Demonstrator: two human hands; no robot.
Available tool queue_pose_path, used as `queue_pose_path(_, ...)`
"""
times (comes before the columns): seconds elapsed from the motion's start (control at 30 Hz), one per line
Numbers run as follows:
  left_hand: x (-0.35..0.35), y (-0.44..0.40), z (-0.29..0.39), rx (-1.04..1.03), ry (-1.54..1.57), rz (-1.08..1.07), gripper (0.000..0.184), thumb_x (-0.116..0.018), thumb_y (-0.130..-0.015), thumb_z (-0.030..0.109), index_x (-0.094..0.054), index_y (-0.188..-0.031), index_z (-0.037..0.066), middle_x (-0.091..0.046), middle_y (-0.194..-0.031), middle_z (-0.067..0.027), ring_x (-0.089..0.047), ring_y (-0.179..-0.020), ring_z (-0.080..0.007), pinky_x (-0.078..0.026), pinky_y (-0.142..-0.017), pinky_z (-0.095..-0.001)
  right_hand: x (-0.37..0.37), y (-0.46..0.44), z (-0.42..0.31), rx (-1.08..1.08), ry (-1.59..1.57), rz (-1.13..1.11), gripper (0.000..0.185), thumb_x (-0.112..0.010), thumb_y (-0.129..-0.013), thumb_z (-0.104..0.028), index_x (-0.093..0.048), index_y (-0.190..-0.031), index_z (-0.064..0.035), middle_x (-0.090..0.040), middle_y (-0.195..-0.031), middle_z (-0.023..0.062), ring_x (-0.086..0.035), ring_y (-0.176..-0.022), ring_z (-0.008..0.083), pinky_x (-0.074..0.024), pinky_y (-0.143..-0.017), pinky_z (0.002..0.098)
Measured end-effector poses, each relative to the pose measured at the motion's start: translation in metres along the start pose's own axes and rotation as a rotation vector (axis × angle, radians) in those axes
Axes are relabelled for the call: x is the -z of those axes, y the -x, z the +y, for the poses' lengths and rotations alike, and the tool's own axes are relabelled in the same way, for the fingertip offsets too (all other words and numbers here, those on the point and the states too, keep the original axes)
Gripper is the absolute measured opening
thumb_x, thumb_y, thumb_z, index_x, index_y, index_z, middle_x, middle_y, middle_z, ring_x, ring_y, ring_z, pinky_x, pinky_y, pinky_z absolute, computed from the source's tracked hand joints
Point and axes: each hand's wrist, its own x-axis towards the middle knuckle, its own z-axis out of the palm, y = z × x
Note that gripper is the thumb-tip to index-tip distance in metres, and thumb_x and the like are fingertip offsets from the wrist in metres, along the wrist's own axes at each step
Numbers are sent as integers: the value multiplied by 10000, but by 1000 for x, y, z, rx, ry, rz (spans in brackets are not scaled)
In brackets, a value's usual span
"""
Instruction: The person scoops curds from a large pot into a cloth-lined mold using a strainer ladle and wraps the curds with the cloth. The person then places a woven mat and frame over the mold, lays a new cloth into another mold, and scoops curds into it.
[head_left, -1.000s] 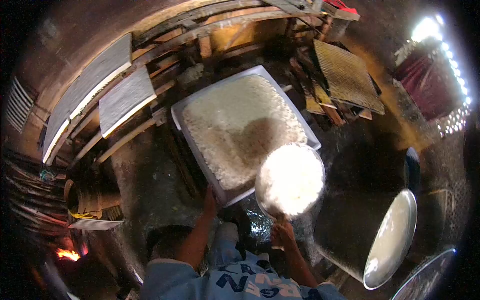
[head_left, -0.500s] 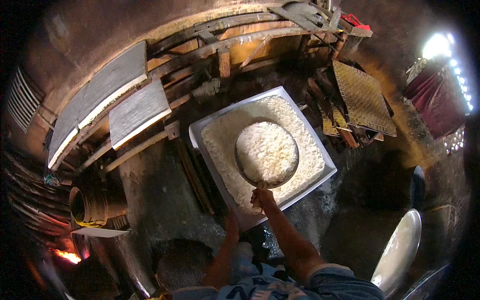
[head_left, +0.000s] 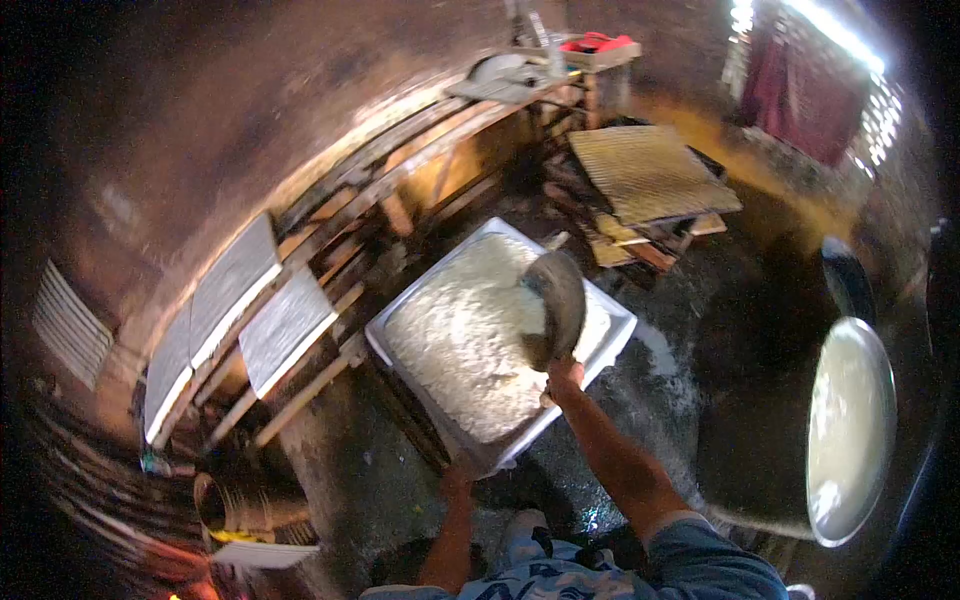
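Observation:
My right hand point(head_left: 565, 377) is wrapped round the handle of a large round scoop pan point(head_left: 562, 300). The pan is tipped steeply on its side over a square, white-rimmed tray point(head_left: 622, 322), its dark outside turned to the right. A white, crumbly, curd-like mass point(head_left: 455, 340) fills the tray. At the tray's near corner is my left hand point(head_left: 457, 476), blurred, its fingers too unclear to read; whether it grips the rim I cannot tell.
Grey slabs point(head_left: 285, 330) lie on a wooden rack at the left. Woven yellowish panels point(head_left: 650, 175) are stacked behind the tray. A big round vat of whitish liquid point(head_left: 850, 430) stands at the right. Glowing fire point(head_left: 195, 585) shows at lower left, below a metal drum point(head_left: 250, 505).
The pan, level and heaped with the white mass before, has been tipped over and its load is now in the tray. The camera view has turned, shifting the surroundings.

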Motion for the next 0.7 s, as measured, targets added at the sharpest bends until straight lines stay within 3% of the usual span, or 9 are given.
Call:
queue_pose_path(0.1,22,-4,-22,-117,-32,129,511,-448,-851,430,-436,-1210,67,-453,-1170,-136,-442,-1051,-249,-386,-826,-420,103,40,-18,16,-94,353,401,-635,-716,-186,-417,-1002,-9,-606,-795,171,-612,-698,316,-503,-603,369)
queue_pose_path(0.17,23,3,-35,-208,-72,184,470,-469,-842,397,-454,-1183,75,-463,-1143,-125,-450,-1021,-240,-392,-801,-412,192,77,-2,57,-231,291,401,-644,-734,-149,-398,-1023,-17,-586,-846,135,-590,-750,239,-492,-667,331)
queue_pose_path(0.23,7,24,-55,-297,-135,167,429,-489,-832,364,-472,-1156,83,-474,-1116,-114,-458,-991,-232,-398,-776,-404,244,104,67,308,-738,382,383,-642,-755,-110,-407,-1043,-21,-574,-875,102,-558,-801,168,-473,-707,321)
queue_pose_path(0.3,-30,55,-84,-352,-247,56,389,-510,-822,331,-491,-1128,91,-484,-1090,-103,-466,-961,-224,-403,-751,-396,354,190,117,483,-731,568,385,-646,-723,-66,-446,-1050,-40,-571,-731,163,-600,-758,238,-474,-685,374)
queue_pose_path(0.37,-80,84,-131,-361,-407,-151,351,-531,-813,298,-509,-1101,99,-495,-1063,-92,-474,-931,-215,-409,-726,-387,438,249,186,495,-715,647,326,-668,-728,-118,-483,-979,-22,-572,-760,181,-604,-772,281,-469,-692,380)
queue_pose_path(0.47,-184,162,-239,-363,-802,-682,323,-554,-799,263,-525,-1087,120,-507,-1067,-76,-491,-937,-213,-409,-749,-388,493,297,338,147,-441,667,351,-665,-731,-244,-509,-859,44,-565,-789,232,-564,-761,397,-456,-673,399)
queue_pose_path(0.57,-261,335,-353,-497,-1183,-1160,313,-520,-838,272,-549,-1091,90,-495,-1132,-69,-457,-1041,-200,-337,-889,-397,468,357,470,28,-583,969,277,-633,-739,-216,-526,-789,34,-545,-632,153,-548,-578,247,-423,-536,359)
queue_pose_path(0.63,-292,382,-421,-769,-1468,-1548,345,-477,-869,309,-542,-1100,61,-468,-1189,-74,-439,-1074,-213,-327,-919,-363,453,415,532,-190,-1016,872,95,-555,-753,-104,-526,-772,-15,-518,-579,11,-488,-465,86,-391,-426,249)
queue_pose_path(0.7,-309,389,-480,-675,-1460,-1639,419,-443,-883,380,-539,-1083,24,-474,-1198,-89,-446,-1070,-215,-302,-946,-306,446,443,596,-387,-1074,820,112,-502,-763,-71,-560,-823,4,-565,-621,35,-530,-514,84,-410,-448,238)
